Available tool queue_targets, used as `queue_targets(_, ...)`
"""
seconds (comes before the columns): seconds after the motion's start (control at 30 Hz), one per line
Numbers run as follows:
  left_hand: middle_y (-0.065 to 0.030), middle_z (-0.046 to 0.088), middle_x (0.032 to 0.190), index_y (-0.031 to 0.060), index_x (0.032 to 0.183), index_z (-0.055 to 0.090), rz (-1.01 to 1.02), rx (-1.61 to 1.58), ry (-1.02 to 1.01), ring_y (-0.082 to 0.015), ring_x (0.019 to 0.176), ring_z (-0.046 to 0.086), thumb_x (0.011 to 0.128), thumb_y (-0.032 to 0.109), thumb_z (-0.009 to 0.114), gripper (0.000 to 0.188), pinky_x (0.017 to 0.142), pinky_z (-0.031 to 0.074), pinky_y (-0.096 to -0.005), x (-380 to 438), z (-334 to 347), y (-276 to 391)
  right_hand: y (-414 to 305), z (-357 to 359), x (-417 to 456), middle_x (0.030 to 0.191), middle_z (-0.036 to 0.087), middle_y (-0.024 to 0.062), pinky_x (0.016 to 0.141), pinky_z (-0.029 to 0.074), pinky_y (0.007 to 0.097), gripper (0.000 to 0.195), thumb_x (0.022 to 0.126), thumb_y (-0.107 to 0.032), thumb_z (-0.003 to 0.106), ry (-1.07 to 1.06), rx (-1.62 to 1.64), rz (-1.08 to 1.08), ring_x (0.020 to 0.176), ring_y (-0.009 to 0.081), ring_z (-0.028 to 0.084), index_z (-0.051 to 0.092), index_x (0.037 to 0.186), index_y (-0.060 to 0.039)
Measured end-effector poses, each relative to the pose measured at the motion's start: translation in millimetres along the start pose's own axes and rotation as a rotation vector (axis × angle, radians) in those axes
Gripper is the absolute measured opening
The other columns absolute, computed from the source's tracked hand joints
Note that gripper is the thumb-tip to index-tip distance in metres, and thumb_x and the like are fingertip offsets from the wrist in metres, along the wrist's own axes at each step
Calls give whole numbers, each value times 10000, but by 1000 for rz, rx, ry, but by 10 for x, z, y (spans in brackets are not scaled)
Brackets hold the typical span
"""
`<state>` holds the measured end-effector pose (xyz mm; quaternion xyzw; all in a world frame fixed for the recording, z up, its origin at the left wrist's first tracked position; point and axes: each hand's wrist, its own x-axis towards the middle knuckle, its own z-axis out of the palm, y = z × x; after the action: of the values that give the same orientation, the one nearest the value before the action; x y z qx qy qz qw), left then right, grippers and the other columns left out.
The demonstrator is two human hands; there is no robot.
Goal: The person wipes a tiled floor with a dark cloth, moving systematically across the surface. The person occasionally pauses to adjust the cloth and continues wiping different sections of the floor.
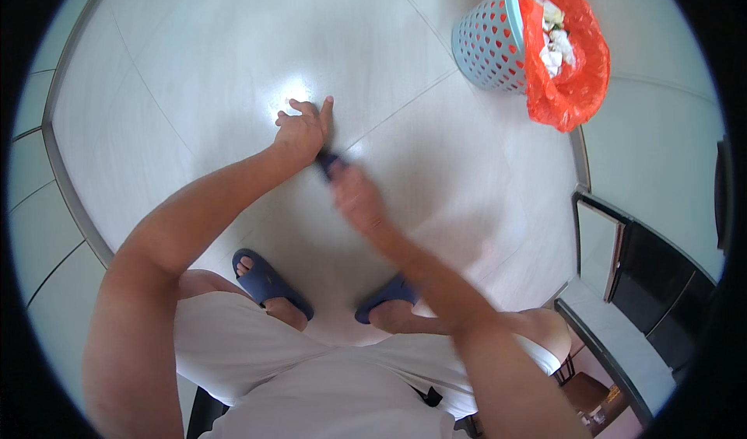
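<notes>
My left hand [302, 131] reaches out over the pale tiled floor [245, 60], its fingers apart and nothing visible in them. Just below it, my right hand [357, 197] is blurred, with its fingers closed around a small dark blue object [331, 163]. Blur and the fingers hide much of that object, so its kind is unclear. Its far end meets the edge of my left wrist in the picture; whether they touch I cannot tell.
A light blue perforated plastic bin [487, 42] with a red bag liner [569, 109] holds crumpled white tissues [557, 51]. My feet wear dark blue slide slippers [271, 284]. Pale wall tiles [41, 159] border the floor at left. A doorway with a stone sill [618, 328] lies at lower right.
</notes>
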<state>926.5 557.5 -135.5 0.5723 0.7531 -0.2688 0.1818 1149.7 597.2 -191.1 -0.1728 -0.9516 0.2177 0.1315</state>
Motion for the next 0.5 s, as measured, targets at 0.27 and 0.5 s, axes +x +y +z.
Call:
queue_targets(0.27, -250, 651, 1428, 113, 1668, 397, 224, -863, -139, -366, 1174, 714, 982, 108, 710, 755, 1011, 587, -455, -220, -174, -986, 1046, -436, 136, 968, 628, 160, 708, 548, 466, 258, 1015, -118, 641, 131, -18, 31, 880, 346, 639, 667, 1252, -19)
queue_targets(0.5, -198, 707, 1351, 112, 1585, 541, -107, -1212, -79, -273, 1156, 736, 1062, 132, 673, 540, 1020, 591, -422, -1242, 316, -1556, 1166, -709, 562, 1084, 622, 233, 834, 555, 546, 368, 1014, -205, 664, 13, -272, 343, 992, 421, 645, 638, 1320, -4)
